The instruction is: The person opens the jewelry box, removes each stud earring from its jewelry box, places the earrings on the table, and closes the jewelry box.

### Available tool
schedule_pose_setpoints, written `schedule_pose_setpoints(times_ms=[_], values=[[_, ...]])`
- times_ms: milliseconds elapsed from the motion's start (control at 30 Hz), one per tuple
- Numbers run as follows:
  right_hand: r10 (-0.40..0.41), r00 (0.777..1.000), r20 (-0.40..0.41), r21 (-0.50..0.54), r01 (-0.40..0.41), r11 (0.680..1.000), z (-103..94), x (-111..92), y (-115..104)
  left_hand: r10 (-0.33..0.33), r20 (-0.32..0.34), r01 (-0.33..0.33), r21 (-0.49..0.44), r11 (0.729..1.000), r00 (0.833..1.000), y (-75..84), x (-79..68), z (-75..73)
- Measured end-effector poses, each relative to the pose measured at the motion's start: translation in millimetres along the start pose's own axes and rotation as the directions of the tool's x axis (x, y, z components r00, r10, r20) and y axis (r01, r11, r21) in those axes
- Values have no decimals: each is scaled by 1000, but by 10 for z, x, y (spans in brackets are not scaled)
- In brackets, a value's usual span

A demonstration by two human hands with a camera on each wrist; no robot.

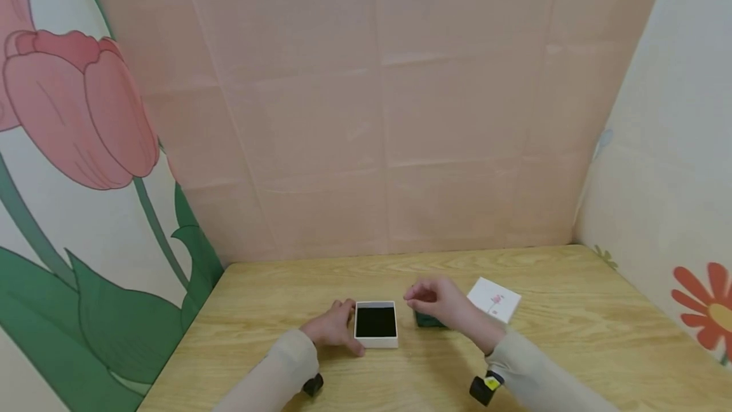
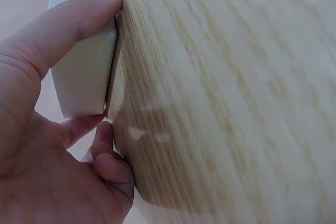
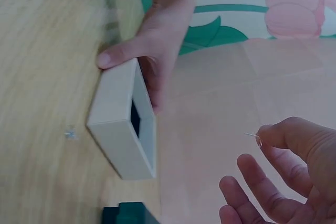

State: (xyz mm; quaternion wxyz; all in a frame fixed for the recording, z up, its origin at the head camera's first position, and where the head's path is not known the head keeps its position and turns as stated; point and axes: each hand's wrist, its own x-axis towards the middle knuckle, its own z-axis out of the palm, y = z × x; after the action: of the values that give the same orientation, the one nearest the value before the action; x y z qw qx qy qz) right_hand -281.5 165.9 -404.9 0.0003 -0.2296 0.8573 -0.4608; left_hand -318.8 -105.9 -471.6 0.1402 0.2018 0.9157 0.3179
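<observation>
An open white box (image 1: 375,342) with a black lining (image 1: 375,322) sits on the table. My left hand (image 1: 333,326) grips its left side, thumb at the front corner and fingertips at the back; the left wrist view shows the thumb (image 2: 79,22) along the white wall. To the right of the box, my right hand (image 1: 439,301) is raised. Its thumb and forefinger pinch a tiny, thin silvery piece with a straight pin (image 3: 251,134), whose kind I cannot tell. The other fingers are loosely bent. Below that hand lies a dark green box (image 1: 429,321), partly hidden by it.
A white lid (image 1: 493,299) with a pink flower print lies behind the right forearm. A small, shiny clear bit (image 3: 70,132) is on the wooden table (image 1: 274,297) near the white box. A pink sheet (image 1: 372,113) hangs behind the table, with flower-printed walls at both sides.
</observation>
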Motion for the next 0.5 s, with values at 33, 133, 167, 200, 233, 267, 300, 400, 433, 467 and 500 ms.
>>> schedule_pose_setpoints(times_ms=[33, 133, 167, 200, 233, 267, 300, 400, 433, 467, 500], values=[[3, 1000, 5, 4, -3, 1000, 9, -22, 12, 3, -2, -3, 1, 1000, 1000, -4, 0, 3], [18, 999, 27, 3, -19, 1000, 41, -94, 60, 14, -5, -14, 3, 1000, 1000, -20, 7, 17], [26, 999, 40, 15, -27, 1000, 52, -115, 79, 16, -7, -16, 3, 1000, 1000, -26, 12, 22], [33, 998, 50, 16, -34, 999, 64, -138, 94, 17, -9, -17, 8, 1000, 1000, -31, 14, 26], [33, 998, 59, 18, -34, 999, 77, -159, 115, 17, -10, -17, 13, 1000, 1000, -36, 17, 30], [30, 997, 66, 21, -32, 999, 91, -178, 136, 15, -11, -15, 16, 1000, 1000, -35, 15, 29], [28, 997, 73, 22, -30, 999, 105, -196, 156, 16, -14, -16, 18, 1000, 1000, -31, 13, 27], [0, 996, 94, 28, -3, 1000, 157, -240, 223, 16, -17, -15, 33, 999, 1000, -15, 4, 13], [-1, 995, 98, 17, -1, 1000, 174, -253, 243, 17, -17, -16, 35, 999, 1000, -8, 0, 8], [-1, 995, 103, 13, 0, 1000, 191, -264, 261, 19, -18, -19, 37, 999, 1000, -1, -3, 1], [-1, 994, 108, 10, 0, 1000, 209, -273, 277, 21, -19, -20, 38, 999, 1000, 4, -7, -3]])
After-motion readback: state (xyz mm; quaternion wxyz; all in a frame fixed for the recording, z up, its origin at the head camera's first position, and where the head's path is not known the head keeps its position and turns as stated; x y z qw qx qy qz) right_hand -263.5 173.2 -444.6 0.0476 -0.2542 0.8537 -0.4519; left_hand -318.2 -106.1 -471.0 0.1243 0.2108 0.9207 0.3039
